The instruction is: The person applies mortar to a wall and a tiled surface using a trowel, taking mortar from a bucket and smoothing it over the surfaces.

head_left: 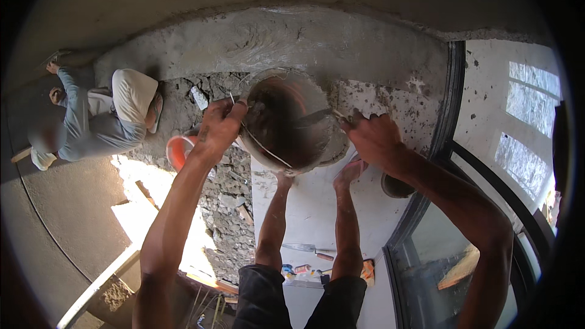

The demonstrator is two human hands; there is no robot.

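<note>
A mortar-crusted bucket [332,146] is in front of me, above my feet, with wet grey-brown mortar inside. My left hand [222,123] is closed on its left rim, where a thin wire handle [268,150] starts and hangs across the opening. My right hand [373,137] is wrapped round the handle of a trowel at the bucket's right side. The trowel's dark blade [312,119] reaches over the rim into the bucket. My fingers cover most of the trowel's handle.
A co-worker [100,116] crouches at left, one hand at the wall. An orange bucket [177,151] stands on rubble [228,207]. Another trowel [300,247] and small items lie between my legs. A dark round container [397,186] sits near the black door frame [442,122].
</note>
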